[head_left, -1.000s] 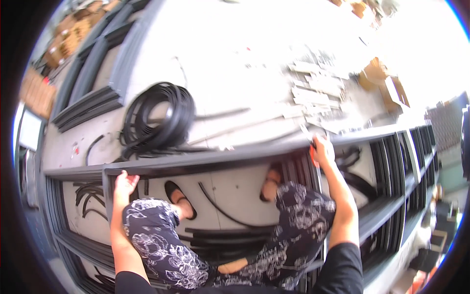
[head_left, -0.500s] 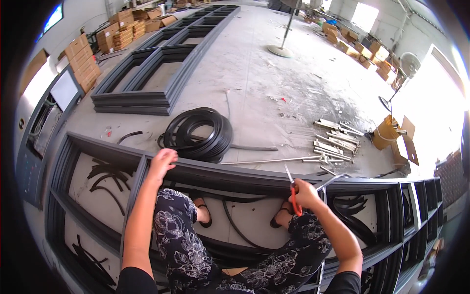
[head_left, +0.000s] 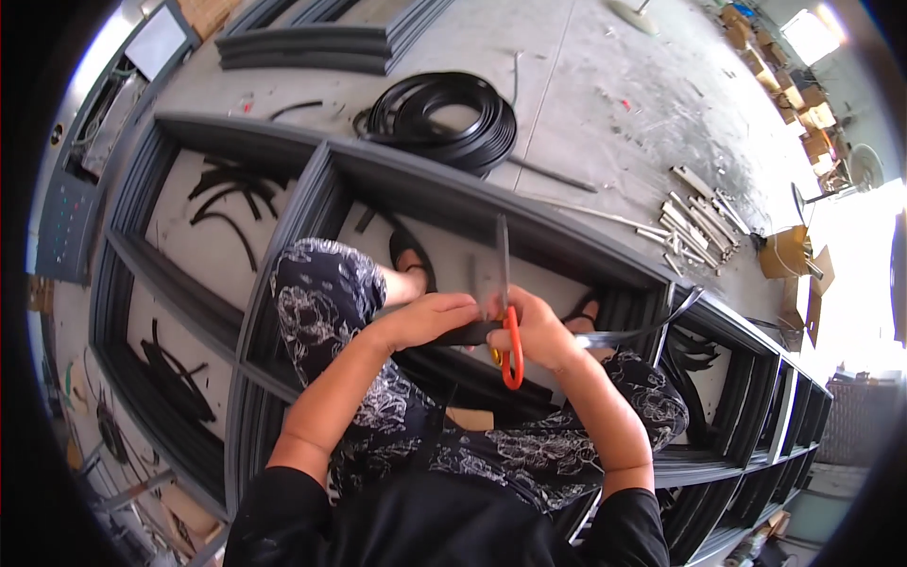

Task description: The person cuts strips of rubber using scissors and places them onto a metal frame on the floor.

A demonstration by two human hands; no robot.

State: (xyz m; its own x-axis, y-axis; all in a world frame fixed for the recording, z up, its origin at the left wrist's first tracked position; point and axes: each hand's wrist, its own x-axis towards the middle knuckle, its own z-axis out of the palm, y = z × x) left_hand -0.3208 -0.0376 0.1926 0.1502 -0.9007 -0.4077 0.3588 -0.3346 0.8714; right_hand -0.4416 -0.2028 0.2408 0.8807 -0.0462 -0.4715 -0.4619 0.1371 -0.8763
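Orange-handled scissors (head_left: 511,352) are in my right hand (head_left: 537,326), their blades pointing away from me. Close beside it on the left, my left hand (head_left: 430,319) is closed on a black rubber strip (head_left: 465,335). This strip lies between the two hands, and a shiny dark length (head_left: 642,331) shows beyond my right wrist and over the frame's edge. Where the strip passes behind my right hand is hidden. Both hands are above the opening of a stacked dark grey frame (head_left: 425,194), between my knees. My left fingertips are slightly blurred.
A coil of black strip (head_left: 439,118) lies on the floor past the frame. Metal pieces (head_left: 699,217) are piled at the right, near a yellow bucket (head_left: 786,252). Cut black strips (head_left: 236,184) lie inside the left frame opening. Another frame stack (head_left: 307,52) stands farther back.
My left hand has come off the frame's far edge and moved right and nearer, now gripping the strip. My right hand has moved left with the scissors. The view has tilted down.
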